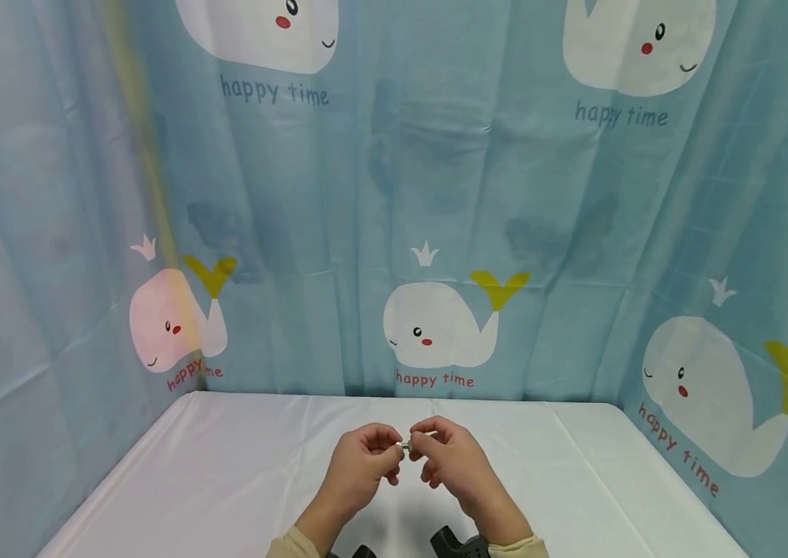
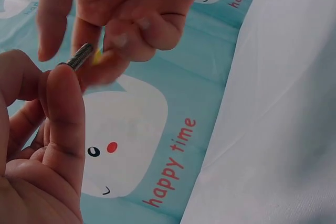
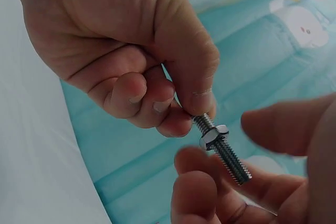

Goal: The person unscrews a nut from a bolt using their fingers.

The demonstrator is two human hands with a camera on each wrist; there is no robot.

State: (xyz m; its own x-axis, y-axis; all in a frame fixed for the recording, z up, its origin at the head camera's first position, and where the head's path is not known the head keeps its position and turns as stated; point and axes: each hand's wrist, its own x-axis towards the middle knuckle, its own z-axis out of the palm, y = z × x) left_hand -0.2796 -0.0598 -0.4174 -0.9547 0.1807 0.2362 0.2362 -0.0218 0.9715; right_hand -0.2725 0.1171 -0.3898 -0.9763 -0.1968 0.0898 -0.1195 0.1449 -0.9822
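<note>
Both hands meet above the white table in the head view. My left hand (image 1: 362,466) pinches one end of a threaded metal bolt (image 3: 233,162) between thumb and forefinger, hiding that end. Partway along the thread sits a hex nut (image 3: 214,137), with bare thread showing on both sides of it in the right wrist view. My right hand (image 1: 455,463) is close around the bolt's free end. Its thumb (image 3: 278,128) stands apart from the nut, and its other fingers (image 3: 195,190) are loosely bent below the bolt.
The white-covered table (image 1: 226,473) spreads beneath the hands. Behind it and at both sides hangs a blue curtain (image 1: 282,325) printed with whales. Black devices (image 1: 459,544) sit at the wrists, by the beige sleeves (image 1: 521,547).
</note>
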